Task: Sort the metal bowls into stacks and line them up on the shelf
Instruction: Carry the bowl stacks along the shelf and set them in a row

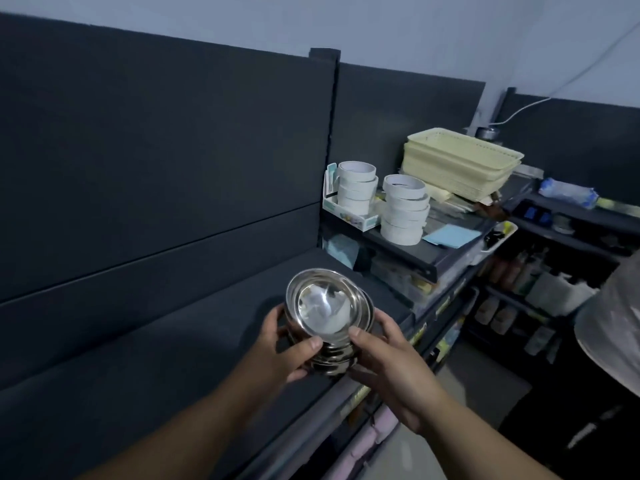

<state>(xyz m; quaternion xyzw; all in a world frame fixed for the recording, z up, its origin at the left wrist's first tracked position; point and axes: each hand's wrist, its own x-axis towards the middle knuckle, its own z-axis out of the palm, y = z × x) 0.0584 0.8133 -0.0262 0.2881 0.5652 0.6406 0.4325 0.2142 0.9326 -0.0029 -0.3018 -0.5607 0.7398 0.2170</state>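
Metal bowls (pixel 322 308), nested into one stack and tilted so the top bowl's shiny inside faces the camera, sit between both hands above the dark shelf (pixel 166 344). The left hand (pixel 277 344) grips the stack's left side, thumb across the front. The right hand (pixel 391 362) clasps the right side, its thumb on the top bowl's rim. Beyond the hands, on a raised ledge, stand two stacks of white tape rolls (pixel 403 211), a blue sheet (pixel 452 235) beside them, and nested cream plastic baskets (pixel 462 164) behind.
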